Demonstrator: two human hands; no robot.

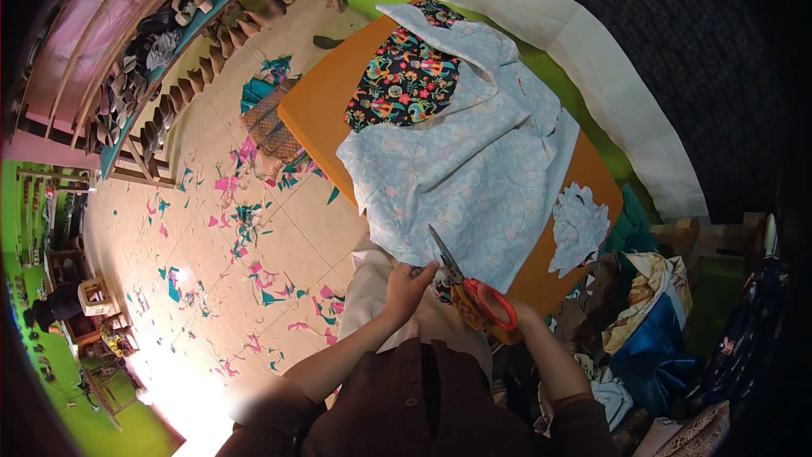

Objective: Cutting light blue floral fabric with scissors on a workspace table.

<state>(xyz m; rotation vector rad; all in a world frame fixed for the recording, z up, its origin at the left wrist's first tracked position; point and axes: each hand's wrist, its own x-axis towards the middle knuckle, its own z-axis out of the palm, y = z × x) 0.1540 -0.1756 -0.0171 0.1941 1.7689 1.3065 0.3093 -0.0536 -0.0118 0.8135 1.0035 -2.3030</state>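
Note:
A large cloth (474, 161) lies rumpled over the table, its pale blue, chalky-looking side mostly up. Toward the far left it is folded back, showing a black side with a colourful floral print (406, 76). My left hand (408, 289) pinches the cloth's near edge between thumb and fingers. My right hand (510, 326) holds a pair of scissors (488, 303) with red-orange handles. Their dark blades point away and to the left, over the cloth's near edge, just right of my left fingertips. A small piece of dark print hangs beneath the blades.
The orange-brown table (317, 110) stands in front of me. Cut pale pieces (579, 228) are stacked at its right edge. Pink and teal scraps (245, 228) litter the tiled floor. Heaped fabrics (651, 322) lie at right; shelves of shoe forms (199, 76) line the far left.

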